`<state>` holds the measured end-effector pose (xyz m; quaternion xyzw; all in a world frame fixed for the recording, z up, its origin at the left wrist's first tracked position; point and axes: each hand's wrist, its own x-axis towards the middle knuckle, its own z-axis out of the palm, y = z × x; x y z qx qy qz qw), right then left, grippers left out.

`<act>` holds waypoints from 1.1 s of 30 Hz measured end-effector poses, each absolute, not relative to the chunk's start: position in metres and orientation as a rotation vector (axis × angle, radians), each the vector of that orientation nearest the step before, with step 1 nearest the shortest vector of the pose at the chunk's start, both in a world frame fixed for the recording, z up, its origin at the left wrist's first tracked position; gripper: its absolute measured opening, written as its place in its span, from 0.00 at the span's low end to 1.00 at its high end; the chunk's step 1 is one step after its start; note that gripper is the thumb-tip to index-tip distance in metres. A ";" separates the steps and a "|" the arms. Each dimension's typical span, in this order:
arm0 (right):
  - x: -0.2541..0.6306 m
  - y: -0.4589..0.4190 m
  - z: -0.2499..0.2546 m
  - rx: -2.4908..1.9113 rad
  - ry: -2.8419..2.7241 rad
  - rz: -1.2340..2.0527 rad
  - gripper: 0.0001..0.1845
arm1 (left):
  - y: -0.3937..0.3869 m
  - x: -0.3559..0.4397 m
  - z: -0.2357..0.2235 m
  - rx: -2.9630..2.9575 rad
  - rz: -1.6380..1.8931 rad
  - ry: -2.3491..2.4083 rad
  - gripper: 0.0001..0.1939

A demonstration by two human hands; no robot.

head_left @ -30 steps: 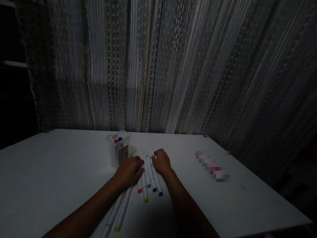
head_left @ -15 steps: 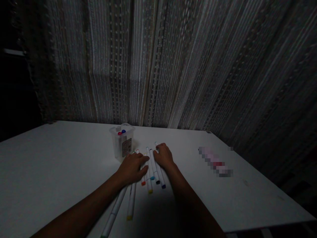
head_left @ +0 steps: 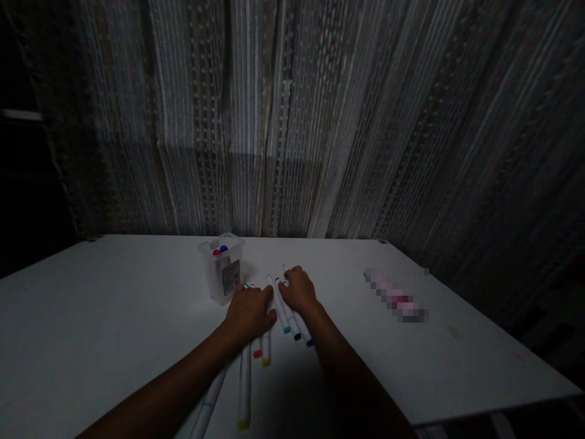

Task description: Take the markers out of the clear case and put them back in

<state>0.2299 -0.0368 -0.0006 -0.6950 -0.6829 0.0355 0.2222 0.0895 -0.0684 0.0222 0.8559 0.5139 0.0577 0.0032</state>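
Observation:
White markers lie side by side on the white table [head_left: 137, 341]. My left hand [head_left: 249, 312] rests palm down over several of them, thumb and index finger apart. From under it stick out a red-ended marker [head_left: 257, 352], a yellow-ended marker [head_left: 266, 356] and a longer-looking yellow-ended marker [head_left: 244, 390]. My right hand [head_left: 298, 288] is curled over the far ends of the right-hand markers, around a marker with a light blue tip [head_left: 284, 267]. Between the hands lie a light-blue-ended marker [head_left: 282, 317] and a black-ended marker [head_left: 294, 329]. My left forearm partly hides another marker [head_left: 210, 399].
A clear plastic tub [head_left: 212, 274] with a label stands just beyond my left hand, holding a red-capped and a blue-capped marker. A pixelated pinkish item [head_left: 395, 296] lies to the right. A striped curtain [head_left: 292, 122] hangs behind the table.
My left hand has shifted slightly across the markers, and the red-ended and yellow-ended ones now lie apart from the right-hand group. The near yellow-ended marker has turned straighter. My right hand stays nearly in place.

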 end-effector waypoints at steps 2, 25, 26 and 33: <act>0.231 -0.036 -0.002 -1.918 -1.890 0.090 0.17 | -0.066 0.091 0.024 2.625 0.200 1.641 0.20; 0.231 -0.038 0.002 -1.923 -1.896 0.107 0.16 | -0.049 0.074 0.018 1.719 1.132 0.899 0.27; 0.231 -0.038 0.002 -1.918 -1.898 0.102 0.16 | -0.050 0.073 0.023 1.701 1.162 0.890 0.27; 0.232 -0.037 0.002 -1.912 -1.898 0.112 0.16 | -0.067 0.051 0.104 1.707 1.542 0.854 0.20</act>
